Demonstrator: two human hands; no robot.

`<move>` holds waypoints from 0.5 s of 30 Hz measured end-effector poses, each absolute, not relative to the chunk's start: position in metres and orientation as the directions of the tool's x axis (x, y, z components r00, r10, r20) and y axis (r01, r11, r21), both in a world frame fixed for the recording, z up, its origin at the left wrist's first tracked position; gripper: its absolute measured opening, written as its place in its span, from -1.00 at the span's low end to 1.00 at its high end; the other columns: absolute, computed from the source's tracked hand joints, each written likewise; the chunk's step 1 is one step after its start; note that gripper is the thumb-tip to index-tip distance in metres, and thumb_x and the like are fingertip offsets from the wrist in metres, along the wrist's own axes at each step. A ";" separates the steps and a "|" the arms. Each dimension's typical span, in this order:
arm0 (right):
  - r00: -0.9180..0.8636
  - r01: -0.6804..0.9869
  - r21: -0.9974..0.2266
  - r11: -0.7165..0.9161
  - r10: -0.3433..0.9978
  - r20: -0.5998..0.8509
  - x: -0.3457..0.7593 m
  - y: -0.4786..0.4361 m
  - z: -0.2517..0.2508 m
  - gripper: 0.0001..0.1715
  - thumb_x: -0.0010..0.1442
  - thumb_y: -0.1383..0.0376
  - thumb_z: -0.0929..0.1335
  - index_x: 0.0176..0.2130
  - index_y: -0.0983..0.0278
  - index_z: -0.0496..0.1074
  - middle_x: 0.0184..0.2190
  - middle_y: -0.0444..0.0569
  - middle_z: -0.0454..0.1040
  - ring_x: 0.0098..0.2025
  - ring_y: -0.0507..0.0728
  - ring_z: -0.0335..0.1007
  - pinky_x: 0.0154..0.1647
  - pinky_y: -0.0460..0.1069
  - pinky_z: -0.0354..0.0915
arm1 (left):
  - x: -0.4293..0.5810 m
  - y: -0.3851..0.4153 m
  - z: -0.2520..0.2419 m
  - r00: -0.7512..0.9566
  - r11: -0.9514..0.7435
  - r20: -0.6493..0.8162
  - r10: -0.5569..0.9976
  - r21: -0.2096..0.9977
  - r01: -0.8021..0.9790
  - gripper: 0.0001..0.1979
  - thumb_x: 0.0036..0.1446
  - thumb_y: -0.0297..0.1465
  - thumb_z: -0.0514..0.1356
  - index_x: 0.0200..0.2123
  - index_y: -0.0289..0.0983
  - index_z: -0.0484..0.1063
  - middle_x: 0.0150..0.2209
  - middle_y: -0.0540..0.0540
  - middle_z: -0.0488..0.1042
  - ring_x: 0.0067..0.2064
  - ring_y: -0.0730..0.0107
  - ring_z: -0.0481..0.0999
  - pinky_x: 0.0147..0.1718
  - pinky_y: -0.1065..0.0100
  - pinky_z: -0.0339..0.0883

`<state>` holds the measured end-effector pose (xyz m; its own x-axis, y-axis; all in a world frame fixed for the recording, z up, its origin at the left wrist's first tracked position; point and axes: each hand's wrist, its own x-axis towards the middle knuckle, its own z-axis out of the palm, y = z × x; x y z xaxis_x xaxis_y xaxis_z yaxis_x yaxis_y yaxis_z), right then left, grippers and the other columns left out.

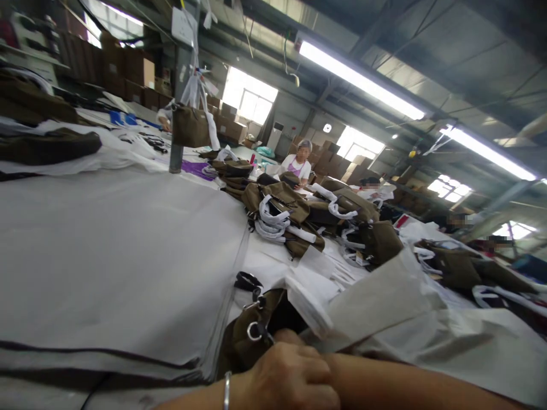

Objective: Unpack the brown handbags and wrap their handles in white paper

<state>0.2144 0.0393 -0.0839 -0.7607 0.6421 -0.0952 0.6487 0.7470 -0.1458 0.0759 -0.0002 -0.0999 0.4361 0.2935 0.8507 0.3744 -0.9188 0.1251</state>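
At the bottom, an olive-brown handbag (239,341) with metal rings and a black strap (248,281) lies close to me. My left hand (293,376), with a silver bangle at the wrist, is closed on the bag's near edge. My right hand (288,336) reaches from the right, crossing behind the left one into the dark mouth of the bag. Its fingers are hidden, so what they hold does not show. White paper (310,302) stands at the bag's opening, and a large crumpled sheet (384,302) lies to the right.
A broad stack of pale sheets (119,256) covers the table at left. Several brown bags (294,199) with white-wrapped handles are heaped beyond. A post (176,154) rises at back left with a bag (192,128) hanging there. A person (297,165) works across the table.
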 end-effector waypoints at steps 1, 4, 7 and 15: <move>-0.719 0.692 -0.145 0.707 0.693 -0.051 0.218 0.035 -0.081 -0.32 0.44 0.24 0.14 -0.61 0.18 0.51 -0.88 -0.08 0.10 -0.63 0.22 0.37 -0.65 -0.03 0.43 | 0.076 0.002 -0.098 0.486 -0.925 0.829 0.277 0.094 0.368 -0.68 0.33 -0.24 0.24 -0.47 -0.23 0.37 -0.48 0.08 0.38 -0.45 0.47 0.37 -0.52 0.35 0.20; -0.605 0.779 -0.164 0.605 0.794 0.061 0.215 0.036 -0.063 -0.31 0.42 0.32 0.16 -0.65 0.13 0.52 -0.87 0.04 0.16 -0.54 0.35 0.46 -0.54 0.17 0.52 | 0.068 0.008 -0.085 0.511 -0.929 0.824 0.245 0.049 0.367 -0.67 0.28 -0.26 0.28 -0.50 -0.24 0.35 -0.49 0.07 0.36 -0.46 0.47 0.33 -0.52 0.36 0.22; -0.734 0.657 -0.269 0.704 0.679 -0.014 0.190 0.058 -0.041 -0.42 0.36 0.24 0.26 -0.64 0.08 0.52 -0.65 0.14 0.41 -0.36 0.40 0.54 -0.42 0.24 0.55 | 0.052 0.010 -0.077 0.426 -0.942 0.888 0.172 0.021 0.335 -0.60 0.32 -0.33 0.23 -0.58 -0.26 0.32 -0.56 0.07 0.29 -0.51 0.48 0.23 -0.52 0.38 0.23; -0.789 0.573 -0.329 0.751 0.614 0.028 0.182 0.066 -0.048 -0.50 0.29 0.17 0.27 -0.62 0.08 0.52 -0.54 0.20 0.45 -0.27 0.40 0.54 -0.34 0.21 0.56 | 0.044 0.015 -0.081 0.606 -0.963 0.768 0.207 0.052 0.263 -0.67 0.37 -0.40 0.16 -0.50 -0.23 0.43 -0.50 0.03 0.38 -0.43 0.45 0.39 -0.40 0.40 0.35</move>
<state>0.1819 0.0656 -0.0480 -0.7889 0.6139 0.0281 0.5727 0.7510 -0.3287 0.0445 0.0148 -0.0810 0.6064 0.2071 0.7677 0.2630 -0.9634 0.0521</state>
